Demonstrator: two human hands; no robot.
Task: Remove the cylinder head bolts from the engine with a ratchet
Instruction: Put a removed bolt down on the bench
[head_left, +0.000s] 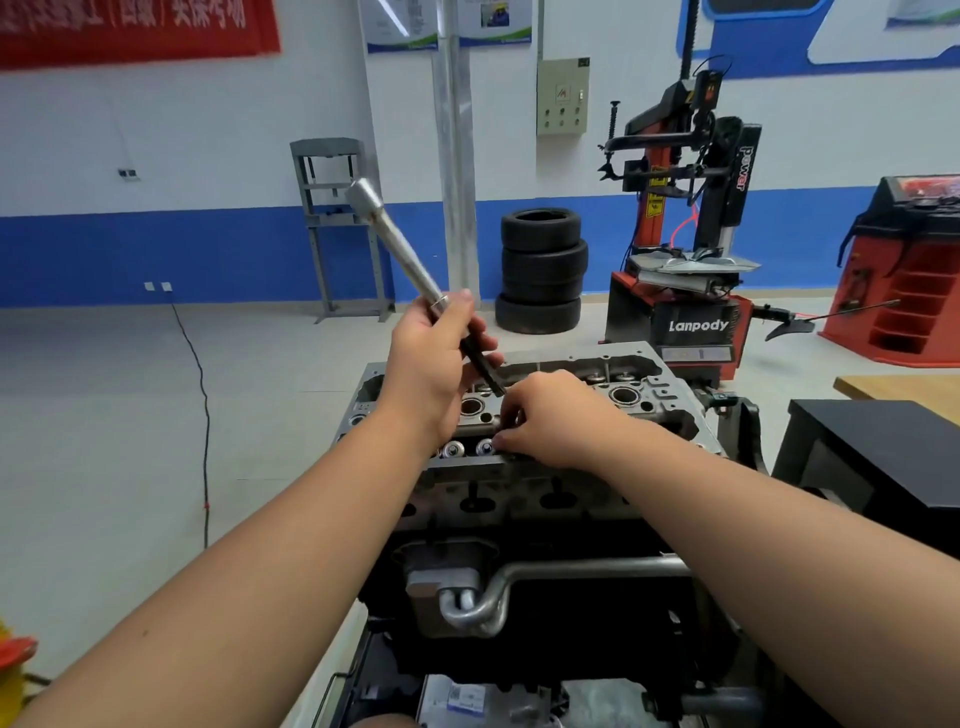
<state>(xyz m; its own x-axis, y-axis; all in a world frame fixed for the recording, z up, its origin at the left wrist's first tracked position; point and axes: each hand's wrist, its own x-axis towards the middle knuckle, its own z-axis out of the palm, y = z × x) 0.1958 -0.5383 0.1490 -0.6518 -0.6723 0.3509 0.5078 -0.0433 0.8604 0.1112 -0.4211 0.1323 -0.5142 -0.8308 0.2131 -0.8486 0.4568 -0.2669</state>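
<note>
Right hand (550, 415) pinches at a bolt on the cylinder head (644, 400); left hand (434, 364) grips the ratchet (400, 244), its long axis tilted up-left, clear above.

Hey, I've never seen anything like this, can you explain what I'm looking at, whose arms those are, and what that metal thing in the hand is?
This is a single picture from a camera worn on a person's head, so the two bare arms reaching forward are their own. In front of them stands a car engine on a stand, its top uncovered. The left hand grips a long metal tool, probably the ratchet or its extension, lifted clear of the engine and pointing up and away. The right hand is down on the cylinder head, fingers curled at a spot near the front edge; what they touch is hidden. Behind are stacked tyres and a red and black tyre-changing machine in a workshop.
</note>
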